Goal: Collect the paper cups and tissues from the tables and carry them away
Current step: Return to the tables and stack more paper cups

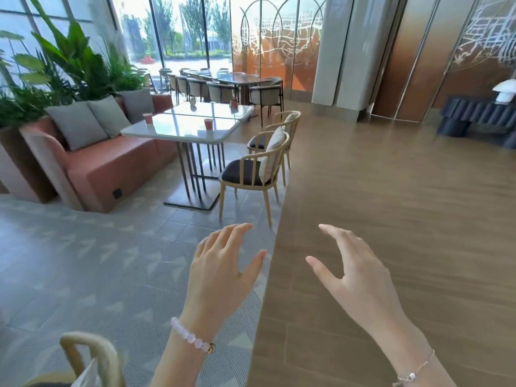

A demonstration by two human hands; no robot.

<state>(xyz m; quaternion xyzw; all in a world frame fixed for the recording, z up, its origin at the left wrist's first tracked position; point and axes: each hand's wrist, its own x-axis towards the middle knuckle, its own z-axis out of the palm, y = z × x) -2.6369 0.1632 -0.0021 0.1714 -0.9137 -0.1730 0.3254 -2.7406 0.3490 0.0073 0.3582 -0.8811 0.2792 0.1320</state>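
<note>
Two orange paper cups stand on a glossy white table (156, 132) ahead on the left: one cup (147, 118) near the sofa side, the other cup (208, 124) nearer the chairs. No tissue is clearly visible on it. My left hand (223, 269) and my right hand (354, 269) hover side by side in front of me, far short of the table. Both have relaxed, spread fingers and hold nothing.
A pink sofa (111, 169) with grey cushions flanks the table's left; two wooden chairs (251, 171) stand on its right. A second table (220, 110) lies behind, a long dining set (231, 79) further back. Another chair back (89, 356) is at bottom left. Wood floor (391, 191) spreads right.
</note>
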